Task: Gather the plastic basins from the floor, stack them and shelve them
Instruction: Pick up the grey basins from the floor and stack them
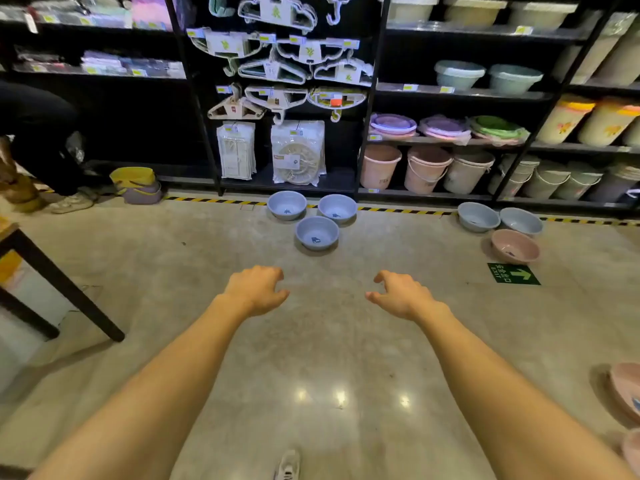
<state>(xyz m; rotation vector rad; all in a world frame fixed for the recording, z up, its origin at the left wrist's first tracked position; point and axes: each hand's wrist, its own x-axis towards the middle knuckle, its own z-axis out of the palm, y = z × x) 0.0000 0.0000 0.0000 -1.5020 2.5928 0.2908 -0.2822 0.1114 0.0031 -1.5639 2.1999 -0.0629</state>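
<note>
Three blue basins lie on the floor ahead: one at back left [286,204], one at back right [337,207], the nearest [317,232] in front of them. To the right sit two grey-blue basins [478,216] [521,221] and a pink basin [515,246]. Two more pink basins [627,389] [632,448] show at the right edge. My left hand [258,289] and my right hand [401,292] reach forward, palms down, fingers curled apart, both holding nothing and well short of the blue basins.
Black shelving [464,95] ahead holds basins, buckets, lids and hangers. A yellow-black tape line [398,210] runs along its base. A dark table leg [62,282] stands at left. Another person's leg and shoe [69,201] are far left by a yellow-purple bucket [136,184]. A green exit sign [513,273] is on the floor.
</note>
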